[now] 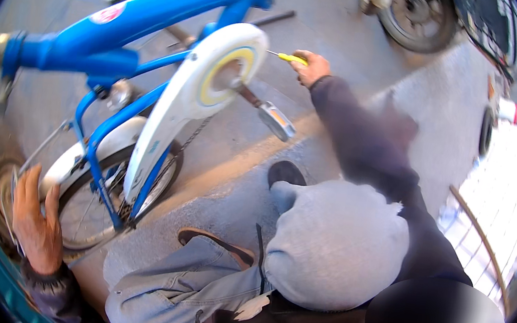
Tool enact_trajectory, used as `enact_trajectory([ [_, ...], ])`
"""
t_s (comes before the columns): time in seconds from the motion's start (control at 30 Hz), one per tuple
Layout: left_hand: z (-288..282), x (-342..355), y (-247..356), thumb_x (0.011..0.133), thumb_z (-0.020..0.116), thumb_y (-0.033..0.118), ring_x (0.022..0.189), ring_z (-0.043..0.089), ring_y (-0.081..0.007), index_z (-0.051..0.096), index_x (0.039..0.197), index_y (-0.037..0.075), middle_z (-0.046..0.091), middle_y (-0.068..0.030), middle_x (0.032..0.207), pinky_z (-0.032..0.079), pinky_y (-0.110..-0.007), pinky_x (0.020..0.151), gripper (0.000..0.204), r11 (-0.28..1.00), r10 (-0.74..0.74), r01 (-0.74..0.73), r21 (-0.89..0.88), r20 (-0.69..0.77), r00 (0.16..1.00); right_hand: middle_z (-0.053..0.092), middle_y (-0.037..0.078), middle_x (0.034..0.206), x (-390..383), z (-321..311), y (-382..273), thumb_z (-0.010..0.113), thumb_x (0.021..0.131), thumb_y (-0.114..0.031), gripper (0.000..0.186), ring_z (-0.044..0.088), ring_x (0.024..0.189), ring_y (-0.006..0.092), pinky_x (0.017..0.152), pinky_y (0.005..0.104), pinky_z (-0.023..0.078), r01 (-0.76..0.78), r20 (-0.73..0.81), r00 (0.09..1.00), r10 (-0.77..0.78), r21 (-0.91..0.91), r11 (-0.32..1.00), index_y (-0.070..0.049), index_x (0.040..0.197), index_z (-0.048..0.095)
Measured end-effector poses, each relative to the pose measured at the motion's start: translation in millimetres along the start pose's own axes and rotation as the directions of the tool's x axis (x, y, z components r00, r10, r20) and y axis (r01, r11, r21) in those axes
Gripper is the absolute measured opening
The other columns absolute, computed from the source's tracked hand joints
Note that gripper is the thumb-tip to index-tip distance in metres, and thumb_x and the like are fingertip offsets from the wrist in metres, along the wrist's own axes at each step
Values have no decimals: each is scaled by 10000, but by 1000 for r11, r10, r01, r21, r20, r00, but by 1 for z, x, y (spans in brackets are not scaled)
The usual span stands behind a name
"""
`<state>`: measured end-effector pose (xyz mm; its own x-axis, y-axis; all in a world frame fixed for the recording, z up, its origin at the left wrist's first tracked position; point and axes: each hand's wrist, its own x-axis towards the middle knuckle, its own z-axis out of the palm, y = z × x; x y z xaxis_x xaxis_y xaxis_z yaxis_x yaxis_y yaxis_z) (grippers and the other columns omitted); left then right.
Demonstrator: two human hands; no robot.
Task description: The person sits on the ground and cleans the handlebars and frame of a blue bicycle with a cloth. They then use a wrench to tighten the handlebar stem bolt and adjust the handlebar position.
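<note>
The right hand (312, 70) is gripping a yellow-handled screwdriver (291, 58) in curled fingers; left of these, its tip is pointing toward the white chain guard (179, 101) of a blue bicycle (161, 10). The left hand (39, 226) is standing open, thumb apart; a spoked wheel (84, 204) is standing right of its fingers.

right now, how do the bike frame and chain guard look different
The frame is blue; the guard is white with a yellow ring. The frame is made of tubes; the guard is a broad cover, rounded at one end. Both belong to one bike.
</note>
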<state>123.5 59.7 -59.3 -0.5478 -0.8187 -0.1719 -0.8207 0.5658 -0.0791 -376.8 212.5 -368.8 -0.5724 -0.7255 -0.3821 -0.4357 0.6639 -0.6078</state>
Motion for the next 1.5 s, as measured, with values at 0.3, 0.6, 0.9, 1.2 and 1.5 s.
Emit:
enact_trajectory([
  [0.3, -1, 4, 9, 1000, 532, 204, 952, 602, -370, 626, 1122, 9, 603, -170, 1042, 477, -411, 788, 248, 990, 131, -134, 53, 66, 989, 720, 174, 955, -115, -27, -7, 690, 855, -281, 376, 702, 734, 242, 758, 358, 555, -239, -126, 943, 307, 386, 891, -62, 1161, 678],
  [0.6, 10, 6, -3, 1021, 489, 288, 885, 604, -369, 649, 1078, 35, 600, -171, 959, 486, -451, 690, 305, 962, 212, -212, 172, 23, 977, 690, 89, 844, -271, -103, 27, 654, 916, -210, 322, 626, 570, 130, 530, 279, 533, -224, -271, 775, 571, 727, 649, -44, 1192, 651],
  [0.9, 10, 12, -6, 1029, 464, 355, 915, 590, -385, 647, 1078, 33, 601, -198, 967, 495, -464, 748, 374, 961, 200, -210, 179, 73, 977, 666, 107, 916, -417, -93, 123, 641, 931, -201, 351, 626, 581, 132, 484, 274, 539, -116, -514, 132, 848, 841, 528, 7, 1213, 619],
  [1.2, 3, 6, 4, 1018, 489, 322, 890, 606, -379, 655, 1085, 39, 607, -176, 969, 501, -454, 724, 336, 960, 186, -190, 206, 37, 982, 662, 155, 1094, -433, -14, 119, 672, 878, -225, 379, 621, 1037, 335, 896, 424, 499, -733, -568, 316, 760, 362, 575, -88, 1227, 617],
  [1.5, 7, 4, 8, 1010, 499, 267, 866, 601, -384, 649, 1074, 38, 620, -189, 962, 493, -453, 728, 281, 955, 248, -247, 165, 17, 969, 600, 135, 1187, -363, -16, 139, 703, 837, -206, 374, 535, 1163, 345, 969, 437, 458, -565, -476, 775, 416, -227, 793, -91, 1179, 609],
])
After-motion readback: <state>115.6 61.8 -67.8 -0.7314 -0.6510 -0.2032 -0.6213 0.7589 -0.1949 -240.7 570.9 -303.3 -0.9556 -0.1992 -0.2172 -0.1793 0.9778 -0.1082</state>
